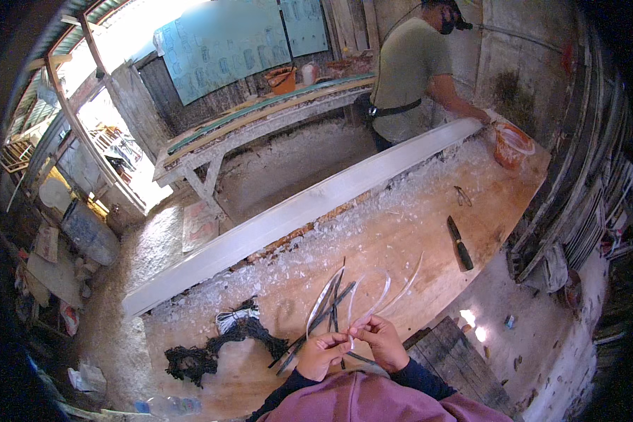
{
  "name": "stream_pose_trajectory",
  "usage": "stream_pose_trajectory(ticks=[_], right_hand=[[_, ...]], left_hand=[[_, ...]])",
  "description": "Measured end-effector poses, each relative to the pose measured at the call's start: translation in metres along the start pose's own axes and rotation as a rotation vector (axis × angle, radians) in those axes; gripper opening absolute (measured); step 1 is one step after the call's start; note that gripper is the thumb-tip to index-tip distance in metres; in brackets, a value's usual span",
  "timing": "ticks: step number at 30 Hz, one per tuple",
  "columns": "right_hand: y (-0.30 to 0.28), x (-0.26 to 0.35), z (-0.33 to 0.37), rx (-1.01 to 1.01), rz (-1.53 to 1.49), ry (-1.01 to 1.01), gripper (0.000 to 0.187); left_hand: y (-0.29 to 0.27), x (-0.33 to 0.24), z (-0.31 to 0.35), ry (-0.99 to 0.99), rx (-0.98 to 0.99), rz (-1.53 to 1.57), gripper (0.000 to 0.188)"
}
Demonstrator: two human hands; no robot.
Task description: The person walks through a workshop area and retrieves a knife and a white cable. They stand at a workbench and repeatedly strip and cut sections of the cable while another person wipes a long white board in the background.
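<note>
Close to my body, both hands are together over the wooden tabletop (pixel 415 281). My left hand (pixel 322 356) pinches a thin pale strip (pixel 388 285), which curls up and away from the fingers. My right hand (pixel 381 343) is closed on the same strip, its fingertips touching those of the left. Just beyond the hands lie several loose black strips (pixel 333 309). To the left is a tangled bundle of black cords (pixel 243 334) with a hank of white cord (pixel 231 320) against it. A black-handled knife (pixel 460 244) rests farther right.
A long white beam-like piece (pixel 302 211) runs along the table's far edge, beside whitish crumbs. A small wire-like tool (pixel 463 196) and an orange bucket (pixel 511 146) are at the far right. Another person (pixel 411 77) stands there, one hand at the beam's end. A clear bottle (pixel 169 406) lies lower left.
</note>
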State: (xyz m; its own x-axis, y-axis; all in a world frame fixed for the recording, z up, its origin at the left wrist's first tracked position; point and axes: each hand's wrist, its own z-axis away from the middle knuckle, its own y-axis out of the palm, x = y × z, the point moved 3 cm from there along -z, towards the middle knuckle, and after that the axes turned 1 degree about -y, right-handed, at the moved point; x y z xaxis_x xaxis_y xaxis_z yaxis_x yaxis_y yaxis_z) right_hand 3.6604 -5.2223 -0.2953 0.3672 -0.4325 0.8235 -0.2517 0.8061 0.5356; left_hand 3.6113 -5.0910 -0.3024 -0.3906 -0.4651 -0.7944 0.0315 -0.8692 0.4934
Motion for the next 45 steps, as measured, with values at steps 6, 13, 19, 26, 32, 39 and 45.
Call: stream_pose_trajectory(ticks=[6, 13, 19, 26, 32, 39, 45], right_hand=[[0.003, 0.004, 0.0, 0.02, 0.021, -0.074, 0.009], [0.005, -0.001, 0.002, 0.065, 0.167, -0.13, 0.011], [0.008, 0.004, 0.007, 0.019, 0.406, -0.235, 0.012], [0.013, 0.002, 0.014, 0.05, 0.444, -0.282, 0.008], [0.017, 0.005, 0.017, 0.024, 0.41, -0.27, 0.009], [0.016, 0.001, 0.014, 0.041, 0.262, -0.214, 0.011], [0.009, -0.005, 0.011, 0.062, 0.321, -0.236, 0.012]], left_hand=[[-0.005, -0.002, 0.002, 0.009, -0.187, 0.025, 0.018], [0.002, -0.01, 0.001, 0.024, -0.063, -0.11, 0.027], [-0.006, -0.003, -0.001, -0.024, -0.016, -0.054, 0.023], [-0.015, -0.005, 0.004, -0.161, 0.015, -0.012, 0.021], [-0.014, -0.003, 0.008, -0.249, 0.057, 0.063, 0.022], [-0.013, 0.007, 0.007, -0.337, 0.115, 0.277, 0.02], [-0.009, 0.004, 0.007, -0.317, 0.147, 0.302, 0.019]])
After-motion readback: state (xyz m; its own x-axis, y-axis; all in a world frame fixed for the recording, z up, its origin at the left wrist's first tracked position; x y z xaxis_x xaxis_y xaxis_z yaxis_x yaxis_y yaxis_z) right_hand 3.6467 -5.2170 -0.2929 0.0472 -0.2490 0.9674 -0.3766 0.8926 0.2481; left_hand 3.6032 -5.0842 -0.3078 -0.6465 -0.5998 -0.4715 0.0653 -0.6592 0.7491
